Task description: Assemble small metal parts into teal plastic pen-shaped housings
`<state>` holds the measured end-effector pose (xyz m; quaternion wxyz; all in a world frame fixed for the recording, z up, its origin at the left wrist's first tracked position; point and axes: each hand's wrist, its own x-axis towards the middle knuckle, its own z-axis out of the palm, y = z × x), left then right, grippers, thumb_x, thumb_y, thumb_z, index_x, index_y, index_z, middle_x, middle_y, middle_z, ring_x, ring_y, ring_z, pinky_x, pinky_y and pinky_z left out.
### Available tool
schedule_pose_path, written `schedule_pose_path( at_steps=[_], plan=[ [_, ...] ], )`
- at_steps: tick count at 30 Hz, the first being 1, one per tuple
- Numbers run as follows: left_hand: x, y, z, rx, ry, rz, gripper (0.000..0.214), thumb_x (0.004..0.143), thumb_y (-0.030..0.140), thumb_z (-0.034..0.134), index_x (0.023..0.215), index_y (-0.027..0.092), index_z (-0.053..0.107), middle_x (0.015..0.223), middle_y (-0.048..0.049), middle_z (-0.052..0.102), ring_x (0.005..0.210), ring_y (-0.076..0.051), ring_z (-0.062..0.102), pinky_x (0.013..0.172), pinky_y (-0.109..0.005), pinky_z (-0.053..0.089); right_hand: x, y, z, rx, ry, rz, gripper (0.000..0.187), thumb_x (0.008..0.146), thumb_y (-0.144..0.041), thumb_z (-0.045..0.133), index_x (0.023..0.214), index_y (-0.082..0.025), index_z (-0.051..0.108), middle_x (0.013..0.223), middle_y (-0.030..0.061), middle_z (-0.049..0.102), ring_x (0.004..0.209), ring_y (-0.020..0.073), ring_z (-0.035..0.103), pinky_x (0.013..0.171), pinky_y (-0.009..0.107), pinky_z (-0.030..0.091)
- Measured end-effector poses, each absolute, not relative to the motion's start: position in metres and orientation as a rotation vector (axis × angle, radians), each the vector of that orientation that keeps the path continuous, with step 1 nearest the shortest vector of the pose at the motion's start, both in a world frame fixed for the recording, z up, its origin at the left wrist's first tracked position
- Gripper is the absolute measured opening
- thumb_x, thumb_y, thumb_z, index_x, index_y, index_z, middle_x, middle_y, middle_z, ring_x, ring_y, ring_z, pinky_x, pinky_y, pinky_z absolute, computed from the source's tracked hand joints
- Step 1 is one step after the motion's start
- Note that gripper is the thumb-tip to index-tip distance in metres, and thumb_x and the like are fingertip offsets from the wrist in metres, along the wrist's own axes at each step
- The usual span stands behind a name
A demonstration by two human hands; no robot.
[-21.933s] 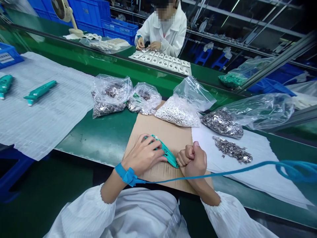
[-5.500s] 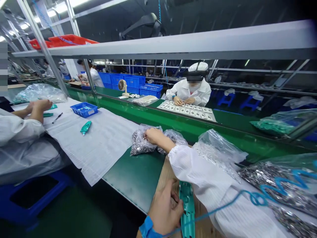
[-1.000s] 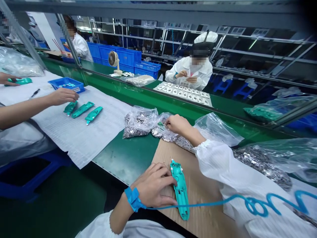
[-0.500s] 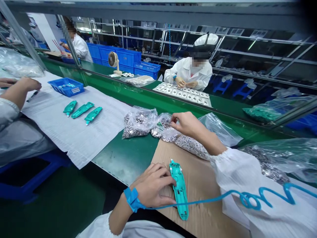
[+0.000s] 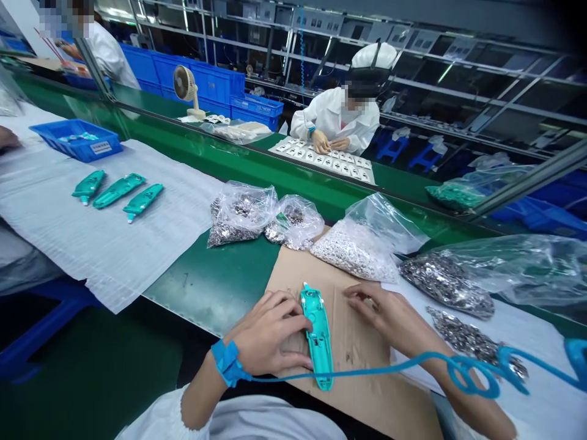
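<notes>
The left hand [image 5: 270, 330] grasps the teal plastic housing [image 5: 317, 342], its long axis pointing forward, while the released right hand [image 5: 383, 311] lies just beside it.

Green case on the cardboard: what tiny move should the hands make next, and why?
Probably the right hand should pinch one piece from the loose metal pieces. That pile lies just beyond it, and the left hand is holding the green case steady on the cardboard, so the right hand looks like the free one.
</notes>
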<state>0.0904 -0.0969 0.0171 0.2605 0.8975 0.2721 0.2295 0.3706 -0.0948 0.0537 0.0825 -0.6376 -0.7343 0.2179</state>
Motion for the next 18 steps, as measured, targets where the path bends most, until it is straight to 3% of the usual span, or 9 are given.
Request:
schedule_pose_path(
  at_steps=[10, 14, 18],
  plan=[
    [0.091, -0.097, 0.021, 2.407, 0.750, 0.645, 0.038, 0.084, 0.052, 0.067, 0.108, 0.023, 0.063, 0.104, -0.0049, 0.064, 0.108, -0.024, 0.055, 0.094, -0.037, 0.041, 0.339, -0.102, 0.053, -1.753, -1.702, 0.950, 0.031, 0.082, -0.050, 0.060, 0.093, -0.022, 0.071, 0.095, 0.0089, 0.073, 0.093, 0.0266, 0.068, 0.080, 0.037, 0.052],
    [0.094, -0.099, 0.025, 2.344, 0.828, 0.795, 0.030, 0.094, 0.044, 0.056, 0.113, 0.021, 0.060, 0.095, -0.0043, 0.065, 0.092, -0.020, 0.059, 0.085, -0.034, 0.045, 0.312, -0.102, 0.056, -1.593, -1.516, 1.178, 0.041, 0.077, -0.057, 0.068, 0.096, -0.020, 0.068, 0.077, 0.0055, 0.070, 0.079, 0.0241, 0.068, 0.071, 0.035, 0.053],
    [0.102, -0.104, 0.032, 2.363, 0.975, 1.020, 0.016, 0.096, 0.033, 0.055, 0.102, 0.020, 0.063, 0.087, -0.0031, 0.065, 0.081, -0.018, 0.060, 0.074, -0.030, 0.046, 0.296, -0.105, 0.062, -1.558, -1.419, 1.304, 0.047, 0.075, -0.058, 0.071, 0.100, -0.019, 0.065, 0.071, 0.0030, 0.068, 0.072, 0.0207, 0.065, 0.061, 0.029, 0.049]
  ],
)
